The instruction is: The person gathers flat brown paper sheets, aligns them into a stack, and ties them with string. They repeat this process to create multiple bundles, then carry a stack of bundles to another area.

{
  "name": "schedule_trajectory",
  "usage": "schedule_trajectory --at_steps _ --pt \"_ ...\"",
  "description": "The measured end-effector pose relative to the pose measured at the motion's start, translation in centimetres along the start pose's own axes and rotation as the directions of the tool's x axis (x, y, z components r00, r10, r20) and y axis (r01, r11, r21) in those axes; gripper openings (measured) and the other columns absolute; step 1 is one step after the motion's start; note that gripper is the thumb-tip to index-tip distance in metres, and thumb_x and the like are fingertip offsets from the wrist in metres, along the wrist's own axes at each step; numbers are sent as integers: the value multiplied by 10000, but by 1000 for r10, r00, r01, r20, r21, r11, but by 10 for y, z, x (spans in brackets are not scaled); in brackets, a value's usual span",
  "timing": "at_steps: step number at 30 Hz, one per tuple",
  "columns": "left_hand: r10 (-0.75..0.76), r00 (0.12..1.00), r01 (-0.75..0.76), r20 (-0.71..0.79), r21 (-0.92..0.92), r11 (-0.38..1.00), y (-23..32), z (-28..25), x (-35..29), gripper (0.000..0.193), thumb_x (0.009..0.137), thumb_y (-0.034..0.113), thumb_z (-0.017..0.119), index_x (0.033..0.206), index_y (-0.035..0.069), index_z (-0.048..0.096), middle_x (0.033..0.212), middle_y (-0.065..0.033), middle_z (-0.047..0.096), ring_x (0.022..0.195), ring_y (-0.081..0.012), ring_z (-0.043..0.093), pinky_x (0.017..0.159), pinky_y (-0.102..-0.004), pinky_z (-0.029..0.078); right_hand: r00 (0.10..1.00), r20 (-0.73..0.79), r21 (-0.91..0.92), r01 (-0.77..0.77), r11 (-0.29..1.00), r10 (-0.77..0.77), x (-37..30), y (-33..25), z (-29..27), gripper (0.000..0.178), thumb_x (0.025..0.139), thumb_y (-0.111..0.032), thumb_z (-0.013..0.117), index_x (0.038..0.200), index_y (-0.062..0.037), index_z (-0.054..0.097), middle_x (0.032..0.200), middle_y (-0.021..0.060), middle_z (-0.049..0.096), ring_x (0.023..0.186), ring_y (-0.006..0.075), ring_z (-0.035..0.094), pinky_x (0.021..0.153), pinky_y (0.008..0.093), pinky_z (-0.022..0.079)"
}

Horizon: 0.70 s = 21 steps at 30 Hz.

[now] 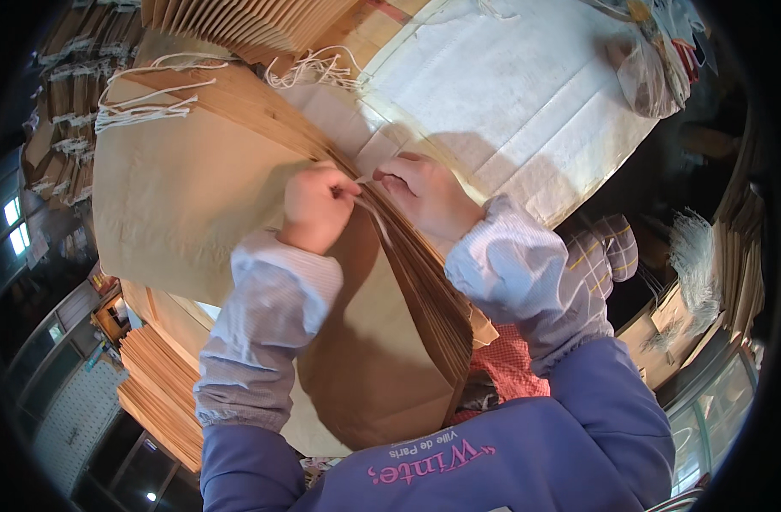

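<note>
A pale strip [364, 180] is held short between both hands, above the right edge of a brown paper stack [203, 188]. It is pinched by the left hand [316, 203] in a half-closed fist and by the fingertips of the right hand [429, 192], presumably so that it is kept taut. Loose white cords [147, 111] are gathered at the stack's far left corner, perhaps so that the layers stay uncovered.
</note>
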<state>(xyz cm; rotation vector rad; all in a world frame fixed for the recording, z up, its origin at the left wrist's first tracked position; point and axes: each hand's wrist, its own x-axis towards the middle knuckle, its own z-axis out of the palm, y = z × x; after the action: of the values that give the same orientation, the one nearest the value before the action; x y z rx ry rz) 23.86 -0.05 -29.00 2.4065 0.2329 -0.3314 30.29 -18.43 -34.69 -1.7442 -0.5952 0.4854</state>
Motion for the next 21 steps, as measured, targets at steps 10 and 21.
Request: schedule_trajectory --at_steps 10,21 --pt "712 698 -439 -76 739 511 5 6 -15 201 671 93 655 864 35 649 909 -88 592 801 -252 611 651 -365 509 967 217 225 -185 957 136 33 -2 14 209 869 -216 685 881 -9 714 769 181 680 720 323 672 669 380 524" --pt "-445 895 111 -28 -953 282 20 12 -24 330 1012 203 520 744 30 603 713 -62 605 597 -103 426 567 -251 330 879 351 881 -427 204 324 19 -8 21 318 1004 -264 522 776 -68 626 748 23 636 619 122 558 583 284 464"
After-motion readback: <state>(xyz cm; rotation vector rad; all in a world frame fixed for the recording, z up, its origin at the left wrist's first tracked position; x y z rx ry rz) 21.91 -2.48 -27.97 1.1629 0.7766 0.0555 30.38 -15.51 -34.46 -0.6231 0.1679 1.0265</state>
